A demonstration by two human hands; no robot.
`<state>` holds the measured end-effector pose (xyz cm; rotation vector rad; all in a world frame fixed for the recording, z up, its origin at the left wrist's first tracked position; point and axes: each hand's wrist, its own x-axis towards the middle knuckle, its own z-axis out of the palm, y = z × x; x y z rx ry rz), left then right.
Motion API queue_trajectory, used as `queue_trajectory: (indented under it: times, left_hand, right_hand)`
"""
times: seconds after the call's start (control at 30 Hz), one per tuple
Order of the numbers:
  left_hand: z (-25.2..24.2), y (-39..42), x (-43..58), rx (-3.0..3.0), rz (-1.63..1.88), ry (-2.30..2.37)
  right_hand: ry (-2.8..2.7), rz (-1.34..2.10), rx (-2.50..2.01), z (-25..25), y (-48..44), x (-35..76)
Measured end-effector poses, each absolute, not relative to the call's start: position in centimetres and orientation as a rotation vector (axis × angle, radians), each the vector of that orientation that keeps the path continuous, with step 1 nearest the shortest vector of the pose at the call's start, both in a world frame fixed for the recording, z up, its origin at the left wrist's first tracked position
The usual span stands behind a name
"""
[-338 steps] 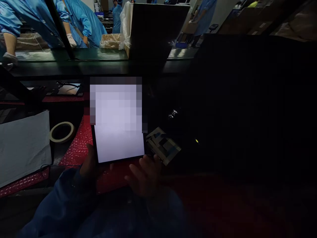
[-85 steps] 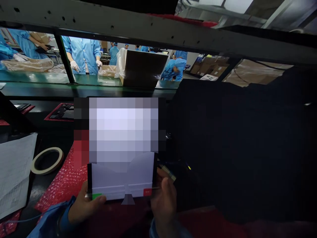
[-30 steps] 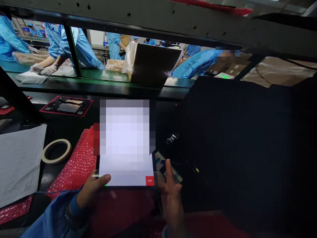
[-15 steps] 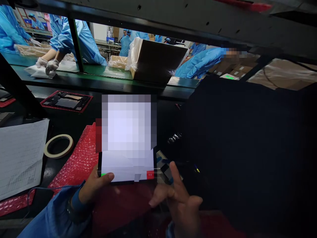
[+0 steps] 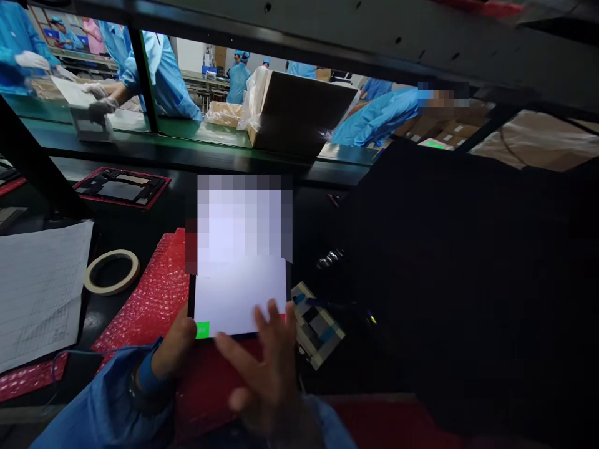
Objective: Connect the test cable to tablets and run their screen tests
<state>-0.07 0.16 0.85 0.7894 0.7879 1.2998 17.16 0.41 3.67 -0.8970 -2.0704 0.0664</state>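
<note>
My left hand (image 5: 175, 343) grips the lower left edge of a tablet (image 5: 238, 293), its thumb along the side and the other fingers hidden behind. The tablet's lit screen is nearly white, with a green button at the lower left and a red one at the lower right; its upper part is pixelated. In front of the lower right screen, my right hand (image 5: 269, 368) is open, fingers spread and somewhat blurred. Whether a fingertip touches the glass I cannot tell. Red bubble wrap (image 5: 140, 293) lies beneath and left of the tablet.
A tape roll (image 5: 112, 272) and printed sheets (image 5: 42, 293) lie at left. A small taped panel with a cable (image 5: 321, 327) sits right of the tablet, beside a large dark cover (image 5: 458, 280). Behind stand a framed tablet part (image 5: 124, 186) and a carton (image 5: 304, 112); gloved co-workers handle items beyond.
My right hand has moved left and up, from beside the tablet to over its lower right. The left thumb has slid off the screen, uncovering the green button. A co-worker has lifted a white sheet-like item.
</note>
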Motion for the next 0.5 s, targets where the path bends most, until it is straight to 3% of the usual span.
queue_trajectory:
  times: [0.13, 0.33, 0.5]
  left_hand:
    - [0.8, 0.2, 0.0, 0.780, 1.333, 0.863]
    - [1.6, 0.2, -0.6, 0.943, 1.207, 0.972]
    - [1.3, 0.5, -1.3, 1.052, 1.200, 1.093]
  right_hand:
    - [-2.254, -0.260, -0.851, 2.7, -0.7, 15.9]
    - [-1.408, -0.163, -1.116, 0.7, 1.4, 20.6]
    - [-1.683, 0.091, -1.522, -2.1, 3.8, 24.8]
